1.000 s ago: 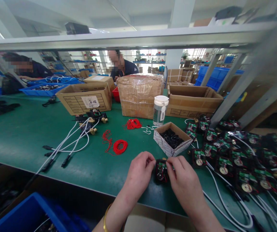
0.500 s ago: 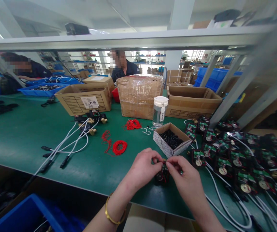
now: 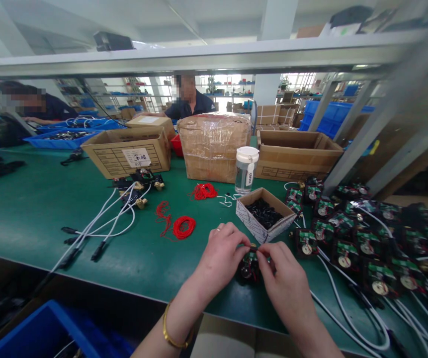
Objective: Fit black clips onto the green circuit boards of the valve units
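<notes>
Green matting covers the bench (image 3: 42,209), and near its front edge both hands meet over one small black module (image 3: 250,266) with a green circuit board on top; the left hand (image 3: 221,256) has its fingers curled and its thumb and forefinger pinched at the module's upper left corner, while the right hand (image 3: 286,281) pinches the upper right corner the same way, the other fingers folded loosely; the module sits between the two hands, low over the matting, though whether it rests on the matting I cannot tell; just behind the module stands a small white carton (image 3: 264,219) filled with tiny black parts; behind that carton is a clear jar (image 3: 246,170) with a white lid; to the left of the module lie red wire coils (image 3: 184,226); to its right spreads a crowd of like modules (image 3: 348,238) with white cables trailing toward the front edge.
</notes>
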Tool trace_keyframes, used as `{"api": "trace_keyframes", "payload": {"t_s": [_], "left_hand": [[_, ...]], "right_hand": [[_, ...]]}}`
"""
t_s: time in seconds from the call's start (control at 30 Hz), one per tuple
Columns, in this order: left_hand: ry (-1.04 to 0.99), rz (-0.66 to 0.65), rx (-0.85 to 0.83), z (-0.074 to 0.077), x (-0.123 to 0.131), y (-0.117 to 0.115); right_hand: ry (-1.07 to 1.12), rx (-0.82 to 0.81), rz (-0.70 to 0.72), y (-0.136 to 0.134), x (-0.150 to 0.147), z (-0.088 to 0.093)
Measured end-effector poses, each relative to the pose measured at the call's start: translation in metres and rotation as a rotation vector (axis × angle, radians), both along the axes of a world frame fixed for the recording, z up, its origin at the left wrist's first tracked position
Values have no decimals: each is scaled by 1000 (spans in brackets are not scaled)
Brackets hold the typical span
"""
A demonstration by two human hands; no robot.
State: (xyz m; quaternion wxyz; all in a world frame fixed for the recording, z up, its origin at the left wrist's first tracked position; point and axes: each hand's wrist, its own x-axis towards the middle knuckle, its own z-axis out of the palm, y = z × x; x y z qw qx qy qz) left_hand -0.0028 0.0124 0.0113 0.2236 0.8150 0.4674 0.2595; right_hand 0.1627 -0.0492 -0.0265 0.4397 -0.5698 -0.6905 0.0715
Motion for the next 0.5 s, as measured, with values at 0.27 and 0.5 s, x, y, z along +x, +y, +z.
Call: {"api": "trace_keyframes", "payload": {"t_s": [0.27, 0.5], "left_hand": [[-170, 3, -96, -3, -4, -4], [-201, 4, -73, -1, -2, -4]], "right_hand": [[23, -41, -37, 1, 0, -3], [109, -73, -15, 4, 1, -4]]}}
